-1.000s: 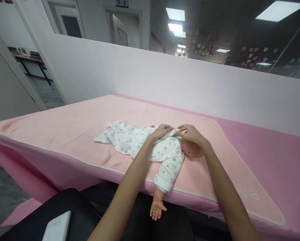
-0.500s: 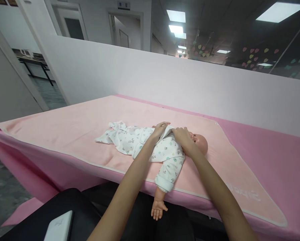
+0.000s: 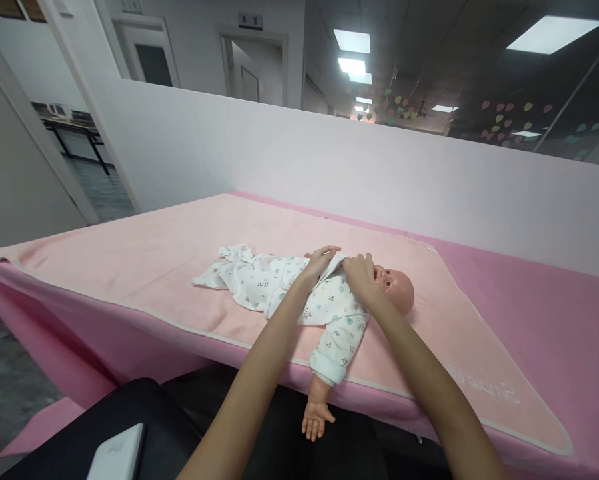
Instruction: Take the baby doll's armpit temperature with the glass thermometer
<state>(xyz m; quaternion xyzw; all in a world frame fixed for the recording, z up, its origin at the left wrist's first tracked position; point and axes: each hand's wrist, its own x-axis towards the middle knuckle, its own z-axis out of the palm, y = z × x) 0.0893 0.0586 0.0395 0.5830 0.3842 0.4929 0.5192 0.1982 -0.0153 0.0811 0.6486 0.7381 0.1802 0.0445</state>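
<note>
The bald plastic doll (image 3: 398,288) lies on the pale-pink cloth blanket's near side, its white printed cotton top (image 3: 330,299) sleeved but seemingly unfastened, the right hand (image 3: 360,275) pinching its edge, the left hand (image 3: 321,263) straight-fingered, grip unclear.

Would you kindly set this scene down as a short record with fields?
Doll: lying on the pink blanket, head toward picture right
Clothing: white patterned top
Left hand: on the doll's chest, fingers extended
Right hand: fingers curled at the top's raised edge, grip partly hidden
Doll's near hand: beyond the blanket's edge
</note>
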